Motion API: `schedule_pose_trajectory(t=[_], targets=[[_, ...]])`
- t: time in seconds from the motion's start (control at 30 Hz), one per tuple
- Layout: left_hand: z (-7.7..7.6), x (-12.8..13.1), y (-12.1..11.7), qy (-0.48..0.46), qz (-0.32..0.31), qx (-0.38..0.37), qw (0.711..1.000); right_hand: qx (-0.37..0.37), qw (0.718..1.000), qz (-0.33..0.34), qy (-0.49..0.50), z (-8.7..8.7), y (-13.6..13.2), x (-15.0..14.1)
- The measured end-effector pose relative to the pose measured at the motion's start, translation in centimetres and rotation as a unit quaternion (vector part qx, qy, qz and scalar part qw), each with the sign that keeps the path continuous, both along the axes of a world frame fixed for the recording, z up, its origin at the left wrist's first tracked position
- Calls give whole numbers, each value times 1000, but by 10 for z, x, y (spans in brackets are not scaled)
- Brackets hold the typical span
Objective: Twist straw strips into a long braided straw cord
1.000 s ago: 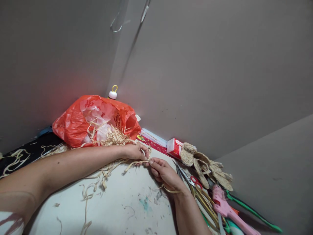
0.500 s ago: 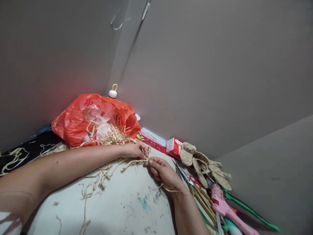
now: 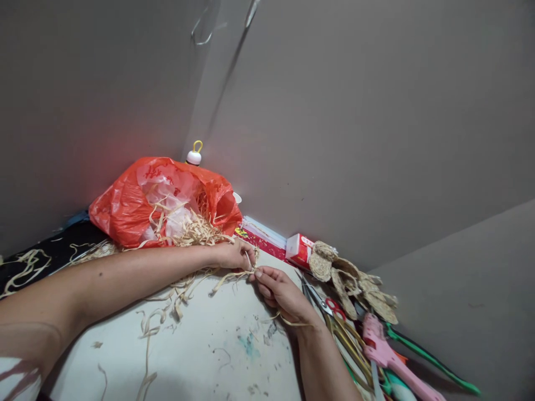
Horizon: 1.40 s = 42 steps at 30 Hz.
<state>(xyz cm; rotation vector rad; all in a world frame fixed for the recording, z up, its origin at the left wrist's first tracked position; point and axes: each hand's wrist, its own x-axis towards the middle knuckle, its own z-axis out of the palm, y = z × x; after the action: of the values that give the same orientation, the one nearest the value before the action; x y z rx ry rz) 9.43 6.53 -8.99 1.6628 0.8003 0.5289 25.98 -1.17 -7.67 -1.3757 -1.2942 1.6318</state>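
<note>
My left hand (image 3: 237, 254) is closed, pinching a thin, pale strand of raffia (image 3: 247, 260) just above my right fingers. My right hand (image 3: 278, 291) is closed too, thumb against index finger, on the pale raffia strips where they meet. The fingertips hide the exact crossing. A loose strip (image 3: 229, 277) trails to the left from between the hands, and another end runs along the right wrist. Behind the left forearm, a red plastic bag (image 3: 121, 209) lies open with a tangle of raffia (image 3: 198, 231) spilling from its mouth.
Gold-handled scissors (image 3: 350, 340), a pink glue gun (image 3: 382, 348) and green-handled pliers (image 3: 432, 353) lie to the right. Woven raffia pieces (image 3: 353, 278) rest beside a red-and-white box (image 3: 298, 249) along the wall. Stray strips lie on the stained white tabletop (image 3: 200, 345).
The left fingers have shifted slightly and a strand now stands up between them. My right hand keeps its pinch in almost the same place. The view has tilted a little.
</note>
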Motion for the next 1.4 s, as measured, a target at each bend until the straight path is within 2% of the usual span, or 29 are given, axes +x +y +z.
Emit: schedule_pose_trajectory(t=[0.3, 0.47, 0.57, 0.73, 0.93, 1.1, 1.23, 1.3, 1.4], targets=[[2, 0, -10, 80, 16, 161, 984, 4, 1000, 4, -7, -2, 0, 2], [2, 1, -13, 84, 23, 202, 976, 19, 1000, 1, -25, -2, 1, -1], [4, 2, -13, 87, 24, 184, 979, 26, 999, -2, -40, 0, 1, -4], [9, 3, -14, 98, 42, 107, 988, 44, 996, -14, -82, 0, 0, -8], [10, 7, -20, 103, 75, 8, 992, 93, 985, -81, -117, -11, 2, -16], [16, 8, -28, 80, 52, -38, 995, 83, 985, -115, -102, -8, -1, -24], [23, 8, -39, 19, 23, -105, 994, 46, 993, -96, -57, 1, -4, -24], [22, 8, -45, 6, 25, -97, 995, 33, 996, -76, -30, 6, -5, -23], [18, 7, -51, 33, 42, -16, 998, 23, 998, -59, 6, 10, -6, -24]])
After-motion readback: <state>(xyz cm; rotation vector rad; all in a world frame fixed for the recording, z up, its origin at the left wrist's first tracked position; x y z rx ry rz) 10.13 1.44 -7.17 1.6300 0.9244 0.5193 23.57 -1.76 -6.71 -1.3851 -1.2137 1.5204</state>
